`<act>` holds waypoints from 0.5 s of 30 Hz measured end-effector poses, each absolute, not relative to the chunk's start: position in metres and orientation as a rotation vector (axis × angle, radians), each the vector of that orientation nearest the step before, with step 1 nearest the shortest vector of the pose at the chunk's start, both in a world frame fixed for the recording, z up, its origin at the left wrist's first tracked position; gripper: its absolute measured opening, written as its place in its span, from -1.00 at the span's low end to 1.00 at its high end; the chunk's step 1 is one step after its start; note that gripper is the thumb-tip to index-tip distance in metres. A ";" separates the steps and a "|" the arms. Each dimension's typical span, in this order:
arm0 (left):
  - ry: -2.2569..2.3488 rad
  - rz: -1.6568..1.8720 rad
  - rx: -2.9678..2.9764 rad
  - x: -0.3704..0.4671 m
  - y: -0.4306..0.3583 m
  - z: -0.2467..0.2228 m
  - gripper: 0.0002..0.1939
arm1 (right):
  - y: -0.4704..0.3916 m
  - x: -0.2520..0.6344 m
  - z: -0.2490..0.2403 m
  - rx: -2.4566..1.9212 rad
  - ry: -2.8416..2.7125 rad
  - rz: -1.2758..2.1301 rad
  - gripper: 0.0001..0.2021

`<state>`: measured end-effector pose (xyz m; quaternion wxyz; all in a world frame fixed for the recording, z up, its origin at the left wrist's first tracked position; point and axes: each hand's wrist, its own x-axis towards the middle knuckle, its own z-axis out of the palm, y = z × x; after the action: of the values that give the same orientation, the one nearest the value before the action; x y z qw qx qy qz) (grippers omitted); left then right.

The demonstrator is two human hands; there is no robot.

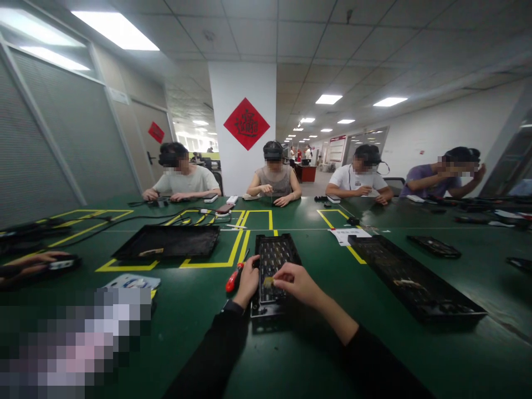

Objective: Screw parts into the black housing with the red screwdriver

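Note:
A black rectangular frame [266, 309], with rows of small pale pieces across its inside, lies lengthwise in front of me on the table. My left hand [248, 281] grips its left edge, fingers closed over the rim. Over the frame's lower half, my right hand [296, 281] is closed in a pinch on a small yellowish piece [269, 281], whose kind I cannot make out. A screwdriver [234, 280] with a red and black handle rests on the table just left of my left hand.
On the green table [187, 327] stand a wide black tray [166, 238] at left and a long black tray [419, 282] at right. A paper sheet [348, 236] lies behind the right one. A co-worker's hand [39, 259] is at far left. Several people sit opposite.

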<state>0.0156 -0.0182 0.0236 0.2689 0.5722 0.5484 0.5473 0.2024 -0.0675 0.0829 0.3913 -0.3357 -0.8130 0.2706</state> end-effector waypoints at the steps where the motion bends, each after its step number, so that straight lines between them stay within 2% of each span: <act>1: 1.483 1.478 1.543 0.015 -0.017 0.023 -0.52 | -0.074 0.201 0.084 -0.822 -2.133 0.737 -0.80; 4: 1.469 1.482 1.540 0.013 -0.014 0.023 -0.51 | -0.087 0.198 0.081 -0.822 -2.230 0.804 -0.77; 15: 1.485 1.454 1.573 0.009 -0.021 0.023 -0.50 | -0.089 0.201 0.079 -0.819 -2.433 0.537 -0.84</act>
<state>0.0085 -0.0213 0.0233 0.2643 0.5819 0.5496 0.5381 0.2008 -0.0889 0.0793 0.2567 -0.3017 -0.8966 0.1979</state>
